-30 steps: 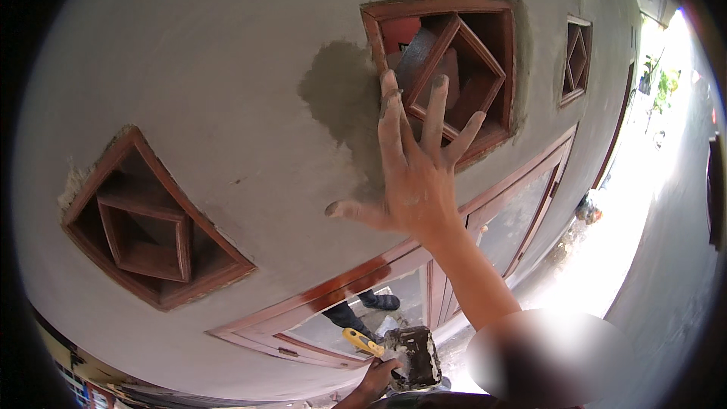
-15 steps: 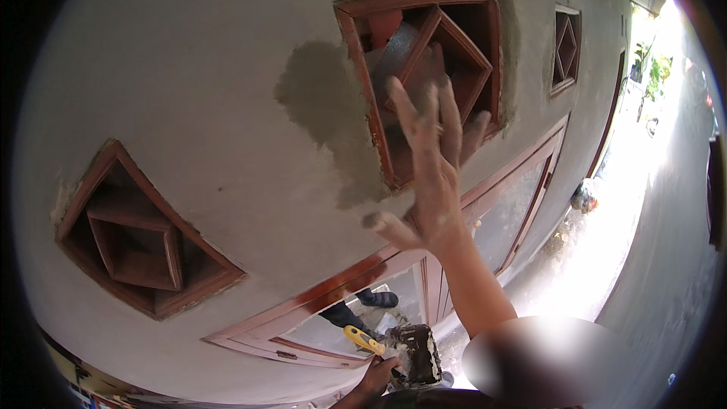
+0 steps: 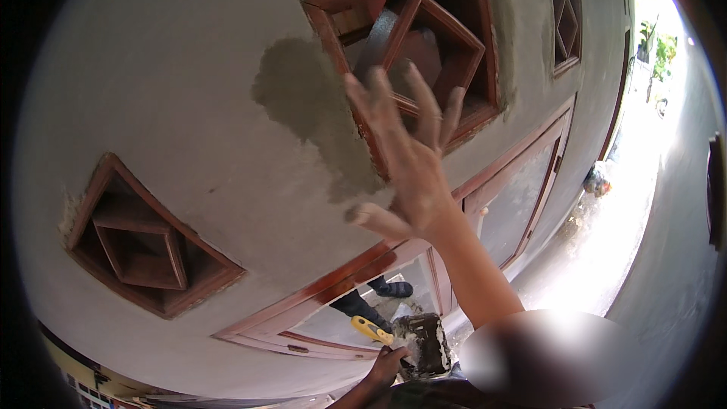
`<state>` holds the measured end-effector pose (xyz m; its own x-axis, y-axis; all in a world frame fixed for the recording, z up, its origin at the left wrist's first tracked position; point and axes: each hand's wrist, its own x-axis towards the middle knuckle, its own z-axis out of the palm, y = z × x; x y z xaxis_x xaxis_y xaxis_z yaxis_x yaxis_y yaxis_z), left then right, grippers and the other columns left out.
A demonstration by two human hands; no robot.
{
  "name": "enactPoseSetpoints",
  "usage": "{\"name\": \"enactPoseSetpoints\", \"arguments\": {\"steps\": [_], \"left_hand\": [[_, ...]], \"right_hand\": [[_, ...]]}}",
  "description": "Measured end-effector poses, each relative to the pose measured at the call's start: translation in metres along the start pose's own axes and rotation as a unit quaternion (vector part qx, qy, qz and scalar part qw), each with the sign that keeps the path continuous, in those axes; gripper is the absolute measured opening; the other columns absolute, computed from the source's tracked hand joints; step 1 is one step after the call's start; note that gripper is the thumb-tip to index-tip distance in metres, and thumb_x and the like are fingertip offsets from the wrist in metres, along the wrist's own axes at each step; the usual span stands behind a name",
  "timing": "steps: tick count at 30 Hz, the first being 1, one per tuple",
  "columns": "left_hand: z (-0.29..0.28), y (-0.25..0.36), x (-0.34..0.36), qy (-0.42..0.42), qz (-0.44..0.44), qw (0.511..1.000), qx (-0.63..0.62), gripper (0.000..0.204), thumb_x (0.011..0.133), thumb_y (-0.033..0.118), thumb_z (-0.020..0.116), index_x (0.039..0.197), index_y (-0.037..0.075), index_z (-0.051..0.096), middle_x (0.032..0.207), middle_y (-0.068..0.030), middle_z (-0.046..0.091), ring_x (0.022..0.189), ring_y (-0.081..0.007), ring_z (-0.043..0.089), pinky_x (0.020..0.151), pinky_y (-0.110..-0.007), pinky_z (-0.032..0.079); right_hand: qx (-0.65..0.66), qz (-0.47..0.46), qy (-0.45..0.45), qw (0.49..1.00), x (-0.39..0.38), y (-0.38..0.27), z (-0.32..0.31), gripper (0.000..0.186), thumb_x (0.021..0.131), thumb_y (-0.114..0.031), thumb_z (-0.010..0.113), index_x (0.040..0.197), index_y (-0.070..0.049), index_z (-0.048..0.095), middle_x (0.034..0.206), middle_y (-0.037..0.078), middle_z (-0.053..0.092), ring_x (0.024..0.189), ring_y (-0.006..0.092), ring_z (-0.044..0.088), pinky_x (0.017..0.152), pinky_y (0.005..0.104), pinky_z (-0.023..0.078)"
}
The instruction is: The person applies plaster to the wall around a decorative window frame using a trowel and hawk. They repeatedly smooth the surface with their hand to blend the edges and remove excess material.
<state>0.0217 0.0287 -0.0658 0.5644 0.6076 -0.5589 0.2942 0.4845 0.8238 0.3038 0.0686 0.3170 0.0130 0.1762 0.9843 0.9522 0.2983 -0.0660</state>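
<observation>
My right hand (image 3: 413, 148) is raised with its fingers spread, nothing in it. It overlaps the lower left part of a square reddish-brown wooden vent frame (image 3: 485, 45) with a diamond insert; whether the fingertips touch it I cannot tell. Left of that frame, a dark damp patch of plaster (image 3: 291, 91) marks the grey wall (image 3: 189, 68). Low down, my left hand (image 3: 386, 367) is closed at the edge of a dark, mortar-smeared pan (image 3: 428, 342). A putty knife with a yellow handle (image 3: 371, 329) lies across the pan's edge by that hand, its blade mostly hidden.
Another wooden vent frame (image 3: 163, 303) sits in the wall at left, and a smaller one (image 3: 566, 30) farther right. Below runs a pinkish wooden door or window frame (image 3: 522, 197) with glass panes, one reflecting legs. A bright passage (image 3: 606, 220) with a bag (image 3: 598, 179) lies at right.
The view has shifted, so the large vent frame sits higher and more to the left. My right hand has moved left, its fingers now lower against the frame. My left hand keeps its hold.
</observation>
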Motion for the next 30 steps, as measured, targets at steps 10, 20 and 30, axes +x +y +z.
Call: {"name": "enactPoseSetpoints", "arguments": {"steps": [10, 20, 30], "left_hand": [[0.002, 0.001, 0.0, -0.006, -0.034, 0.999, 0.02, 0.021, 0.091, 0.016, 0.064, 0.103, 0.0, 0.068, 0.091, -0.0076, 0.07, 0.085, -0.0177, 0.068, 0.077, -0.031, 0.053], [0.01, 0.002, 0.0, -0.006, 0.071, 0.987, 0.141, 0.026, 0.088, 0.02, 0.067, 0.105, 0.0, 0.068, 0.096, -0.0079, 0.07, 0.08, -0.0183, 0.066, 0.079, -0.03, 0.05], [0.009, -0.017, 0.018, -0.022, 0.006, 1.0, -0.009, 0.029, 0.089, 0.004, 0.063, 0.116, -0.001, 0.059, 0.099, -0.0108, 0.069, 0.084, -0.0238, 0.072, 0.073, -0.038, 0.061]], "right_hand": [[0.01, 0.003, -0.047, 0.999, -0.011, -0.002, -0.021, 0.115, 0.087, -0.085, 0.047, 0.161, 0.001, 0.026, 0.152, 0.009, 0.055, 0.157, 0.0415, 0.012, 0.114, 0.071, -0.019], [0.029, 0.013, -0.052, 0.998, -0.004, -0.009, -0.001, 0.117, 0.086, -0.082, 0.052, 0.159, 0.005, 0.025, 0.151, 0.012, 0.055, 0.154, 0.0434, 0.018, 0.113, 0.0717, -0.02], [0.059, -0.004, 0.005, 0.998, 0.031, -0.007, -0.004, 0.115, 0.089, -0.078, 0.051, 0.157, 0.009, 0.023, 0.15, 0.017, 0.053, 0.151, 0.043, 0.019, 0.113, 0.071, -0.02]]}}
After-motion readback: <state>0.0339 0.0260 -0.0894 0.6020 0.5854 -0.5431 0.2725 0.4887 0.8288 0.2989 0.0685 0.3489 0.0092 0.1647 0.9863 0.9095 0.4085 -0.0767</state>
